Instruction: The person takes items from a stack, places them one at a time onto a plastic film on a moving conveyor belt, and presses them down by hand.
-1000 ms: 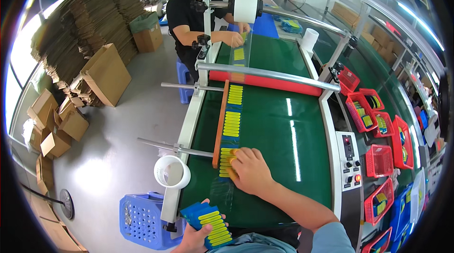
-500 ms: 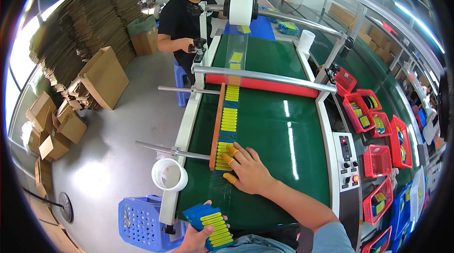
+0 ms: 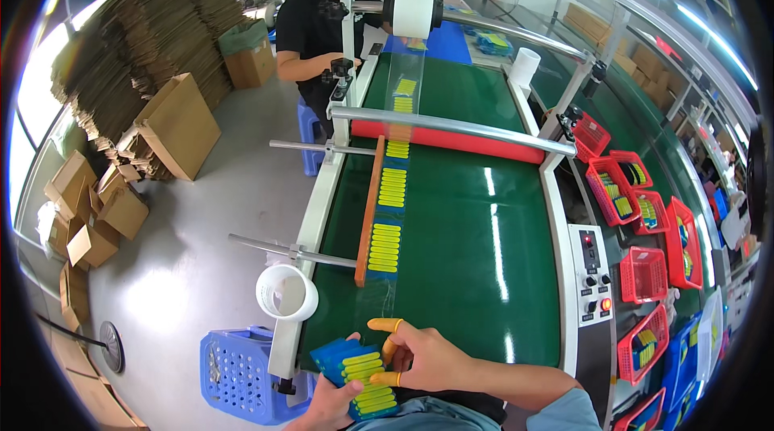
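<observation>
A stack of blue cards with yellow strips (image 3: 367, 381) is gripped in my left hand (image 3: 332, 403) at the belt's near end. My right hand (image 3: 427, 360) is beside the stack with its fingers apart, holding nothing that I can see. Yellow finger cots cover several of its fingertips, and the lowest one appears to touch the stack's edge. Further up, blue cards with yellow strips (image 3: 385, 249) lie in a row on the green conveyor belt (image 3: 459, 245), along an orange-brown guide bar (image 3: 370, 217). Clear film trails from the row toward me.
A red roller (image 3: 468, 143) and a metal bar cross the belt, with a white film roll (image 3: 413, 12) beyond. A co-worker (image 3: 310, 36) sits at the far left. Red baskets (image 3: 643, 274) and a control panel (image 3: 592, 274) line the right. A blue plastic stool (image 3: 242, 378) stands near left.
My right hand has left the row of cards and come back toward me, beside the stack in my left hand. The row has shifted slightly away from me.
</observation>
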Demonstrator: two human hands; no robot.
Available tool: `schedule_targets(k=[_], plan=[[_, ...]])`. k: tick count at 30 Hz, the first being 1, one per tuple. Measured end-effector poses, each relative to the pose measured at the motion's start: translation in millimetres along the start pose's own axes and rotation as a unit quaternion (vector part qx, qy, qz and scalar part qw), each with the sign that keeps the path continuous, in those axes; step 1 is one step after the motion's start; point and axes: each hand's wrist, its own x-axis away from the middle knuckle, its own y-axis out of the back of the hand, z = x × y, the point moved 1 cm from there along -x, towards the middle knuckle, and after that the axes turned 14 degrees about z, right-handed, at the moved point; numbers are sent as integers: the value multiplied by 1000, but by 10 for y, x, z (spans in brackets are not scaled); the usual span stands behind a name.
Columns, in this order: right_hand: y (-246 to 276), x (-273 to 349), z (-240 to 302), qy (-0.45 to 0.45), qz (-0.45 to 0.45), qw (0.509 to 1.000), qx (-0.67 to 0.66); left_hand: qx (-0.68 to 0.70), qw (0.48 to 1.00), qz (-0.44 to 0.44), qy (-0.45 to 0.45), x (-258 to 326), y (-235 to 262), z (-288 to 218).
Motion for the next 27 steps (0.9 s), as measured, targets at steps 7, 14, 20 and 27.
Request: schedule_targets(k=[7, 14, 20, 27], plan=[[253, -139, -225, 55, -89, 990, -93, 4, 999, -28, -24, 27, -85, -99], [502, -452, -354, -51, -213, 962, 162, 77, 997, 13, 9, 41, -225, -177], [470, -557, -343, -35, -286, 844, 452, 55, 998, 27, 33, 10, -198, -132], [335, -455, -412, 81, -193, 834, 510, 62, 998, 27, 8, 41, -154, -167]])
